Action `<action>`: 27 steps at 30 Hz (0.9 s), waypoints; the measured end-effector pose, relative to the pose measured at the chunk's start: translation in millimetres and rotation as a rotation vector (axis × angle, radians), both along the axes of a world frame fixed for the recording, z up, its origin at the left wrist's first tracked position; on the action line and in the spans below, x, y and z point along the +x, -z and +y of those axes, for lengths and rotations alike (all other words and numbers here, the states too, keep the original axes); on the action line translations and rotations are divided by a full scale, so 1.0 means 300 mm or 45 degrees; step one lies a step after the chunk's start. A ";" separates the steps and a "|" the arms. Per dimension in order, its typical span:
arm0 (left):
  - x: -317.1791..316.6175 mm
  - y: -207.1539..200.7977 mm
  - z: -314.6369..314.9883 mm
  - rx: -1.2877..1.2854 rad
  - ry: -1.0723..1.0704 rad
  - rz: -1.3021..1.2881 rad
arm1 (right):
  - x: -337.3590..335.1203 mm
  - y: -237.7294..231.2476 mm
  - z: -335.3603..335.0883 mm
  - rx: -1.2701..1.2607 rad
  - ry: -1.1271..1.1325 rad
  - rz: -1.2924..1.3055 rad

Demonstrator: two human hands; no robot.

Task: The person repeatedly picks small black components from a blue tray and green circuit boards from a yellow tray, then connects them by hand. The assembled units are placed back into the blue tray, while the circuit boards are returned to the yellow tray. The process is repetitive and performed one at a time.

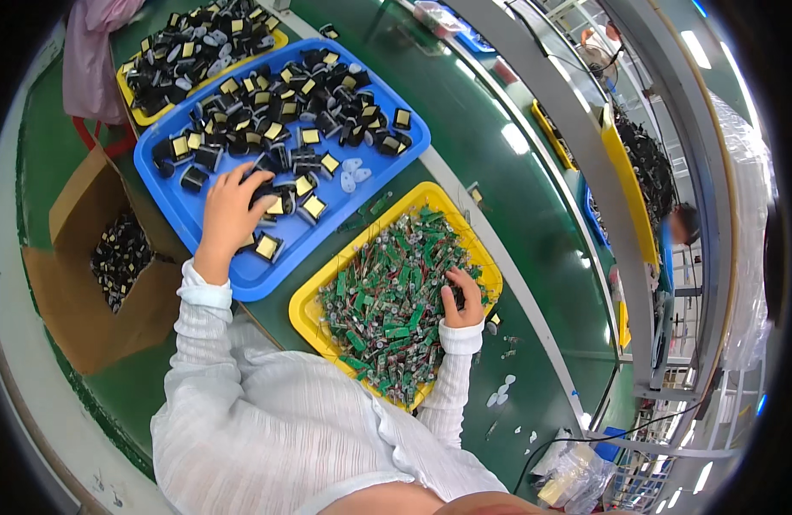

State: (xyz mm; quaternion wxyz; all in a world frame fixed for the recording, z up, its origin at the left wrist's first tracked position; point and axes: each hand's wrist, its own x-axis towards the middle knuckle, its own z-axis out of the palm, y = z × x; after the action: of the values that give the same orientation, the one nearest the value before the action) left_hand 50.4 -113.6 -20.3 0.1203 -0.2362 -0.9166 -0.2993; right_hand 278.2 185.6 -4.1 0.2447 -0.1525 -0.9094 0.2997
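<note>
A: Head view showed the left hand point(230, 209) spread, fingers splayed over the black and yellow-faced transformer parts point(276, 129) in the blue tray point(241, 279), fingertips resting on a few near the tray's middle.

B: And the right hand point(463, 302)?

A: It was curled, fingers pressed together down into the heap of small green circuit boards point(383, 296) in the yellow tray point(303, 311). Whether it pinched one I could not tell.

B: Why two trays side by side?

A: Likely so each hand could draw from its own stock; blue lay left and farther, yellow right and nearer, both on the green bench point(490, 172).

B: The boards' look?

A: Narrow green strips with silvery pins, tangled, piled above the rim. A cardboard box point(87, 318) of dark parts sat at far left.
</note>
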 end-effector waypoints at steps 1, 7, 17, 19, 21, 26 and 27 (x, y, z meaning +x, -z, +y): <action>-0.002 -0.004 -0.001 0.078 0.005 -0.042 | 0.002 0.003 0.000 -0.004 0.006 -0.003; -0.011 -0.030 -0.010 0.386 -0.118 0.009 | 0.002 -0.001 -0.005 -0.028 0.029 -0.012; -0.005 -0.047 -0.012 0.837 -0.239 -0.198 | -0.003 0.002 -0.001 -0.021 0.023 -0.022; 0.004 -0.068 0.006 0.964 -0.191 -0.214 | 0.000 0.005 0.002 -0.001 0.022 -0.024; 0.007 -0.075 0.007 1.083 -0.194 -0.256 | 0.000 0.004 0.002 0.004 0.019 -0.029; -0.011 -0.057 -0.028 0.995 -0.271 -0.255 | -0.005 0.039 0.021 -0.178 0.039 0.062; -0.012 -0.056 -0.017 1.037 -0.268 -0.223 | 0.005 0.038 0.024 -0.214 0.091 0.134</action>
State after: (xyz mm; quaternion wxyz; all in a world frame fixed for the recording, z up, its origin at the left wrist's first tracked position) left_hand 46.8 -118.6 -3.6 0.1551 -0.0484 -0.7495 -0.6418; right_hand 279.6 192.6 -15.4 0.2891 -0.1887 -0.8609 0.3737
